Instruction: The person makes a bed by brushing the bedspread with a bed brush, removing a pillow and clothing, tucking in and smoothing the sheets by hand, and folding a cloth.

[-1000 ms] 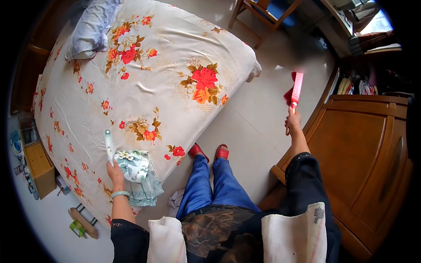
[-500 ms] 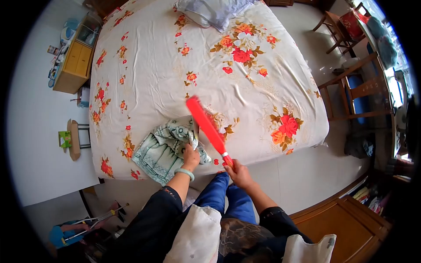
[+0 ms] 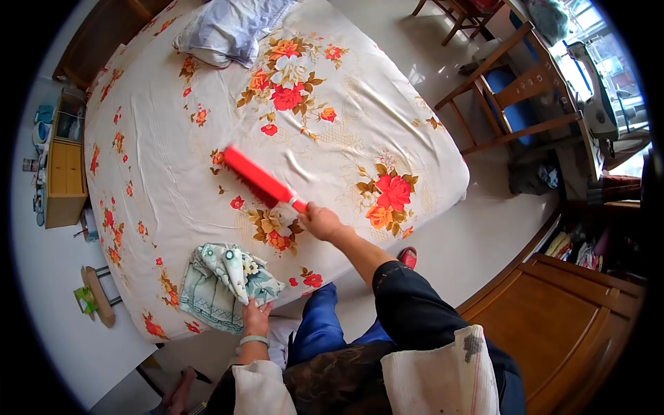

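My right hand (image 3: 319, 221) is wrapped round the handle of a red bed brush (image 3: 257, 177). Its long head reaches left over the floral bedsheet (image 3: 332, 138), dark-red bristles facing down; whether they touch the sheet is unclear. At the bed's near edge, my left hand (image 3: 256, 319), a pale bangle on its wrist, grips the edge of a crumpled green-and-white patterned cloth (image 3: 225, 287). The cloth lies bunched on the sheet, and my left fingertips are partly hidden by its folds.
A pale pillow (image 3: 228, 31) rests at the far end of the bed. Wooden chairs (image 3: 519, 90) stand to the right, and a brown wooden cabinet (image 3: 546, 332) is at lower right. Another person's leg (image 3: 181, 391) shows at lower left.
My right hand has swung the brush from an upright slant near the cloth out over the sheet, arm extended. My left hand stays at the cloth. The view has turned and shifted right.
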{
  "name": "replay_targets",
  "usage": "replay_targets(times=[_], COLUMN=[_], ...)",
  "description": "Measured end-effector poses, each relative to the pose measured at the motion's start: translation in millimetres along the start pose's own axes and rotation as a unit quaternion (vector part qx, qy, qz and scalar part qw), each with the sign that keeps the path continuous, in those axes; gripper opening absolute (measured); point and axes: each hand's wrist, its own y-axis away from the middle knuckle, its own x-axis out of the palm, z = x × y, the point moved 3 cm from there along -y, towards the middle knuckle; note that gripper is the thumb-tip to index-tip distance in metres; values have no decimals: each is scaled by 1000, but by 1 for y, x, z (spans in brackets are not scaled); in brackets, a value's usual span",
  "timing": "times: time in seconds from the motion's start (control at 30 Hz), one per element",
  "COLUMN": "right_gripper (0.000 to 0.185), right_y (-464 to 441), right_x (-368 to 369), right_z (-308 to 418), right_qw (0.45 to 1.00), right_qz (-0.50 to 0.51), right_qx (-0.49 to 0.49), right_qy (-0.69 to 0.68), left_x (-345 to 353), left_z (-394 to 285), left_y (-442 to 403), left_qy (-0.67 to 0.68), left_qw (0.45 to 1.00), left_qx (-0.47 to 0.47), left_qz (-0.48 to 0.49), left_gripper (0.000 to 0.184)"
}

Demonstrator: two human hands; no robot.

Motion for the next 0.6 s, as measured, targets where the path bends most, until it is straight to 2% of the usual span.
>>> replay_targets(times=[0.03,0.07,0.1,0.13,0.17,0.23,0.27,0.33,0.37,0.43,0.5,0.53,0.57,0.6], right_gripper=[40,41,41,39,38,38,37,33,32,31,31,31,28,28], right_y=[6,12,19,48,73,119,143,187,206,242,265,275,279,284], right_x=[-35,-74,-108,-158,-199,-260,-282,-318,-330,-352,-367,-373,-376,-379], right_z=[-33,-72,-120,-141,-167,-221,-241,-266,-279,-295,-310,-319,-334,-339], right_qw=[993,977,954,933,922,912,899,888,883,902,925,936,949,957], right_qz=[-101,-180,-235,-324,-335,-364,-393,-414,-373,-344,-308,-285,-289,-263], right_qx=[42,102,141,137,173,190,181,190,231,215,190,179,122,119], right_qy=[-42,-47,-119,-72,-87,-22,-59,-68,-164,-147,-115,-101,-41,-37], left_x=[1,-3,-4,2,12,45,60,114,153,207,283,316,345,374], left_z=[4,4,2,0,2,26,43,74,90,121,135,145,153,156], left_y=[0,-5,-7,-1,11,34,45,76,97,101,120,124,129,138], left_qy=[2,-30,-62,-58,-86,-106,-136,-221,-281,-507,-608,-605,-604,-604], left_qw=[1000,998,994,994,990,983,979,963,947,843,762,760,756,755], left_qx=[-2,-3,-4,-1,2,2,-18,-24,-9,136,210,232,252,255], left_qz=[-3,-46,-88,-91,-115,-148,-151,-153,-154,-116,-73,-39,-5,3], left_gripper=[39,40,40,40,43,46,48,51,52,52,52,53,54,55])
